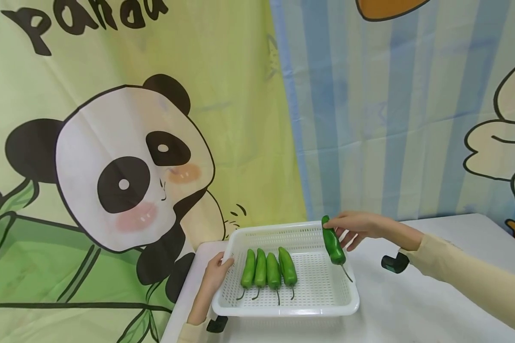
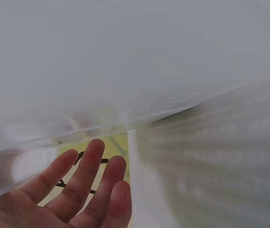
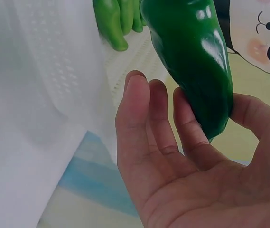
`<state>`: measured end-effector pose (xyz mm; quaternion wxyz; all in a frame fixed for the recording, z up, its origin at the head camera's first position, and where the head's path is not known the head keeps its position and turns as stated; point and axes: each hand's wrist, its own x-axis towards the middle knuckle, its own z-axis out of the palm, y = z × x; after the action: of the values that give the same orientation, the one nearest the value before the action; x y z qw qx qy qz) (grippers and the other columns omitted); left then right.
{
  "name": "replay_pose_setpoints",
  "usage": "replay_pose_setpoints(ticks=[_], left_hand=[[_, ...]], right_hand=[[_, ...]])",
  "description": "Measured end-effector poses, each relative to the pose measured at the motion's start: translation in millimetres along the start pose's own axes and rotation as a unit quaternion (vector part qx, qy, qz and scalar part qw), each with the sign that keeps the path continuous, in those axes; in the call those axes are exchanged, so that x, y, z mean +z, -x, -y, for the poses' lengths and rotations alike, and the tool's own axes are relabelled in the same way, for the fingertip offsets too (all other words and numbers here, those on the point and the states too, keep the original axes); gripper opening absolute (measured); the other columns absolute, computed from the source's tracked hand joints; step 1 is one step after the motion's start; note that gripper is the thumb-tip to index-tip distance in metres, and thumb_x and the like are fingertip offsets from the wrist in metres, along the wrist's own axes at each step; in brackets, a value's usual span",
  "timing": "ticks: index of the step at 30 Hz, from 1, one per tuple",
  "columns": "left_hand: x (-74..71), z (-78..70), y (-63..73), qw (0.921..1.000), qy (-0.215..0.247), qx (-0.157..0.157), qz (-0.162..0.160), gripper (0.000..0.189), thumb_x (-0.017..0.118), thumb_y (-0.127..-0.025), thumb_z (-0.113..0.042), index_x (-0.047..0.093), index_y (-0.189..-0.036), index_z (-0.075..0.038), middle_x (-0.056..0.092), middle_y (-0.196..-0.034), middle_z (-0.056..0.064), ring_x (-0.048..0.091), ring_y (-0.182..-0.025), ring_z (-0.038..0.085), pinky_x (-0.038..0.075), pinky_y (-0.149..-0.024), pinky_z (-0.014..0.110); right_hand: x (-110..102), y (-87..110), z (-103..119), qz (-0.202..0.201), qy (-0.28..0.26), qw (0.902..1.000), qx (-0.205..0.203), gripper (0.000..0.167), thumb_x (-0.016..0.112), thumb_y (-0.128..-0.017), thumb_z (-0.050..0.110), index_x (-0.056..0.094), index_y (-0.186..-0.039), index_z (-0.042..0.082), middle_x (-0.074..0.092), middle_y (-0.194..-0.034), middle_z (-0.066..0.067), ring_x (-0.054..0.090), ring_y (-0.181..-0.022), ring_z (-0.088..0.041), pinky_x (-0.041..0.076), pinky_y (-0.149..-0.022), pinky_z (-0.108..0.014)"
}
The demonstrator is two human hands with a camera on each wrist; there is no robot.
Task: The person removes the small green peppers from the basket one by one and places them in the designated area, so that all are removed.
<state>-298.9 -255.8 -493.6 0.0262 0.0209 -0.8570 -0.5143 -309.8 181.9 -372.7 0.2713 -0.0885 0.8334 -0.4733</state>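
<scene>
My right hand (image 1: pixel 358 227) pinches a dark green pepper (image 1: pixel 332 242) near its tip, between thumb and index finger. The pepper hangs over the right end of a white plastic basket (image 1: pixel 285 312), its stem pointing down. In the right wrist view the other fingers (image 3: pixel 134 102) stand apart from this pepper (image 3: pixel 194 57). At the basket's left rim, my left hand (image 1: pixel 215 272) holds on with the thumb over the edge. The left wrist view shows its fingers (image 2: pixel 89 166) against or close to the basket's outer side. Several lighter green peppers (image 1: pixel 273 271) lie side by side inside the basket.
The basket stands on a white table (image 1: pixel 412 295). Behind it hangs a cloth backdrop, with a panda print (image 1: pixel 124 166) on the left and blue stripes (image 1: pixel 347 119) on the right. A dark wrist device (image 1: pixel 395 262) shows by the right sleeve.
</scene>
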Motion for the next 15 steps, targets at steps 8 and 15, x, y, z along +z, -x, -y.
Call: replay_pose_setpoints(ticks=[8, 15], left_hand=[[-0.5, 0.7, -0.1, 1.0, 0.006, -0.001, 0.005, 0.043, 0.057, -0.102, -0.026, 0.055, -0.139, -0.004, 0.071, -0.116, 0.026, 0.076, -0.083, 0.029, 0.065, -0.063, 0.037], [-0.6, 1.1, 1.0, 0.9999, 0.012, 0.003, 0.008, 0.045, 0.057, -0.102, -0.028, 0.055, -0.139, -0.003, 0.071, -0.115, 0.026, 0.076, -0.082, 0.03, 0.065, -0.063, 0.037]], right_hand=[[-16.4, 12.6, -16.1, -0.004, -0.01, 0.9999, -0.004, 0.044, 0.054, -0.102, 0.043, 0.062, -0.121, 0.004, 0.065, -0.102, -0.012, 0.072, -0.083, -0.023, 0.064, -0.076, -0.042], [-29.6, 19.7, -31.9, -0.008, -0.015, 0.9999, -0.001, 0.044, 0.053, -0.102, 0.043, 0.063, -0.12, 0.004, 0.07, -0.102, -0.012, 0.074, -0.087, -0.026, 0.064, -0.078, -0.042]])
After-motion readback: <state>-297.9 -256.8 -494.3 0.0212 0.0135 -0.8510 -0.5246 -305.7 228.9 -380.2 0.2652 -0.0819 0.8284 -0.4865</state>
